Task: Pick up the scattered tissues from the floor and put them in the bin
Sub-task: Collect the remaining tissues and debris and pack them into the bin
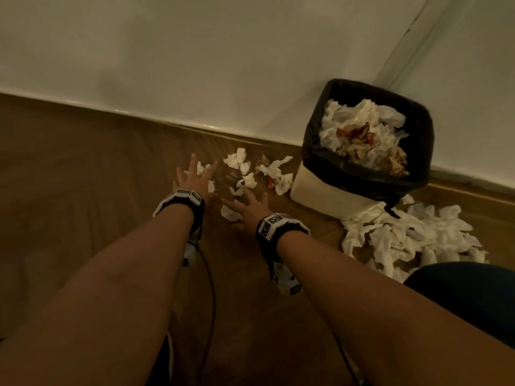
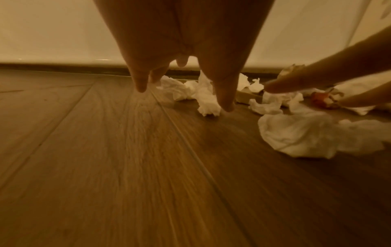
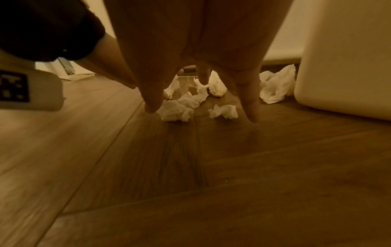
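Both hands reach low over the brown wood-plank floor (image 1: 83, 168) toward crumpled white paper tissues (image 1: 245, 174) scattered just beside the cream bin with a black plastic liner (image 1: 315, 188). Left hand (image 1: 195, 176) and right hand (image 1: 252, 207) each have the grip spread, fingers straight, holding nothing. A larger tissue heap (image 1: 404, 235) lies on the bin's other side. The tissues look light, soft and compressible; they are probably best raked together and bunched from above.

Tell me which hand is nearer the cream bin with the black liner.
Right. The right hand hovers over the floor just left of the cream bin with the black liner; the left hand reaches farther left, beyond the small tissue scatter.
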